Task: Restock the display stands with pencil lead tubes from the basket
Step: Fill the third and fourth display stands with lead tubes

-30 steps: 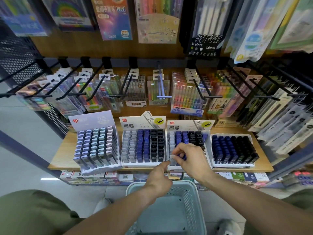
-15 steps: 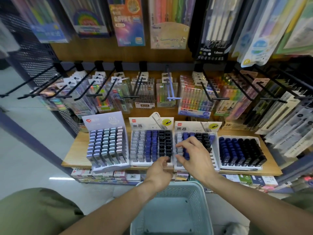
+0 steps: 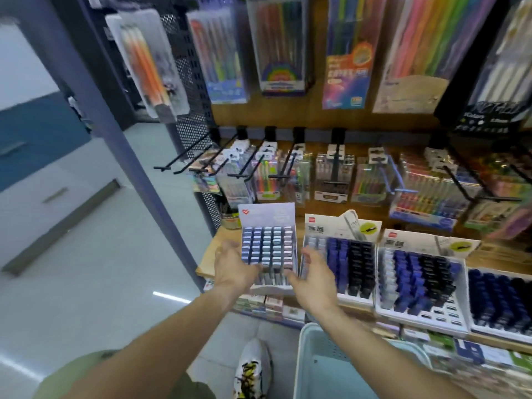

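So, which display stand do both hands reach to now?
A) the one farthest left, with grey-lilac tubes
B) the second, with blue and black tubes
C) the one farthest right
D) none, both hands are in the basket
A: the left hand and right hand flank the leftmost display stand, fingers spread at its sides.

Both arms outstretched, left hand (image 3: 234,270) and right hand (image 3: 312,276) spread.
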Available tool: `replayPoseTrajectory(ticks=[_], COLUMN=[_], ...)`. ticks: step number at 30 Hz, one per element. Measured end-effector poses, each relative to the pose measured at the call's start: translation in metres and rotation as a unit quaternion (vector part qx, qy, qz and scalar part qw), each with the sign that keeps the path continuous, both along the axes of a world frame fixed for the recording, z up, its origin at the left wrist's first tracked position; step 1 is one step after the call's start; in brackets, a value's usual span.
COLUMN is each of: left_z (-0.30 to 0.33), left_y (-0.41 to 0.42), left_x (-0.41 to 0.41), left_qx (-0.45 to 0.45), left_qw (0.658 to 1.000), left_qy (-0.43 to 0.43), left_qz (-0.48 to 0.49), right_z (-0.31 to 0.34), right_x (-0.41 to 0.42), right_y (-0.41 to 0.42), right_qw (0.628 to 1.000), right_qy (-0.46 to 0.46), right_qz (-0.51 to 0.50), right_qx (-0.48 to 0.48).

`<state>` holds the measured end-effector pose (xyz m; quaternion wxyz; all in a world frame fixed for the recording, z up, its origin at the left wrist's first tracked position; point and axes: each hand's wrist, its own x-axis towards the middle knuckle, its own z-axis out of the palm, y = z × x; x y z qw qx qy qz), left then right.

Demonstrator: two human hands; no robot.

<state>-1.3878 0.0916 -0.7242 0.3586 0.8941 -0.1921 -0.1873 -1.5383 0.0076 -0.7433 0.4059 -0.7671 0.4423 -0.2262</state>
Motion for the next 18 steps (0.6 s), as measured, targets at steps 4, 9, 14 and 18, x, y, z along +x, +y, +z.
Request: replayPoseTrajectory(ticks=[4, 9, 14, 18], left_z=[-0.015, -0.042, -0.045, -0.050], left_y=[0.009, 0.004, -0.007, -0.015], left_x=[0.017, 0.027, 0.039, 0.045], left_qx=[0.003, -0.062, -0.112, -0.136], left_qw=[0.996, 0.978, 0.963, 0.959], left_qy=[0.080, 0.199, 0.244, 0.246], left_qz=[-0.031, -0.029, -0.029, -0.046], right_z=[-0.018, -0.026, -0.035, -0.038], right_x=[0.020, 0.036, 0.040, 0.046], right_y=[0.014, 0.011, 0.015, 0.011], right_qw=[0.999, 0.996, 0.996, 0.995], right_qy=[0.040, 0.064, 0.094, 0.095], right_qz=[0.006, -0.010, -0.005, -0.021], right_qx=[-0.033, -0.058, -0.012, 0.002])
